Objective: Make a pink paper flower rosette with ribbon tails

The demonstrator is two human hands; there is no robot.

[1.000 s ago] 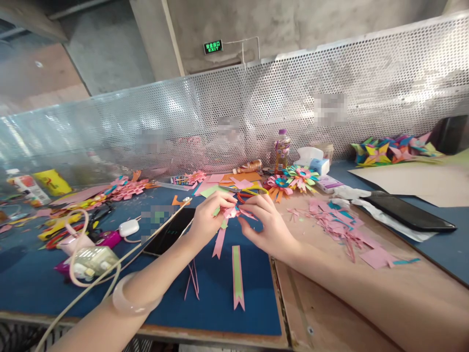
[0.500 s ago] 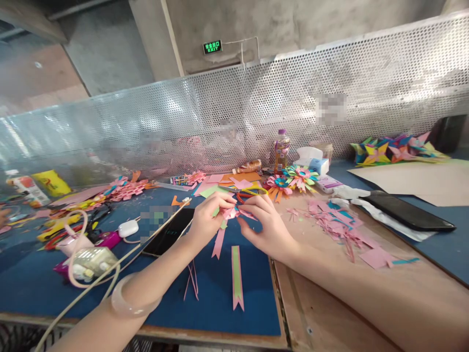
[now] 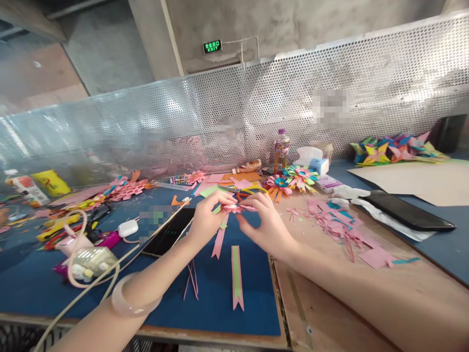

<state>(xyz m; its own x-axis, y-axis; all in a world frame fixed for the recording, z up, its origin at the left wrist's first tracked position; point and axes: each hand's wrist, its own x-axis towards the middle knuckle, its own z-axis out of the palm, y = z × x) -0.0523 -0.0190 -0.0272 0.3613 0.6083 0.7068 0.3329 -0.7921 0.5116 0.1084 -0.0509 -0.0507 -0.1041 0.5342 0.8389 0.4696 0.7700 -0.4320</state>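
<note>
Between my two hands is a small pink paper flower (image 3: 232, 209), seen nearly edge-on. My left hand (image 3: 208, 221) pinches its left side, thumb and fingers closed. On the right side my right hand (image 3: 266, 224) grips the petals with bent fingers, the thumb below. A pink and green paper strip (image 3: 219, 240) with a notched end shows under the flower; I cannot tell whether it is joined to it. Closer to me, another pink and green notched ribbon strip (image 3: 237, 278) lies flat on the blue mat (image 3: 256, 298). Scissors (image 3: 252, 189) with yellow and red handles lie just behind my fingers.
A phone (image 3: 170, 232) and a cable (image 3: 120, 259) lie left, by my left forearm. Pink paper scraps (image 3: 337, 222) spread on the right. Finished paper flowers (image 3: 298, 178), a drink bottle (image 3: 282, 151) and tissues (image 3: 318, 164) stand behind, before a perforated metal screen (image 3: 205, 117).
The pink flower has tilted to lie flatter between my fingers, and its blue bit no longer shows. My right fingers have shifted slightly; the strips on the mat have not moved.
</note>
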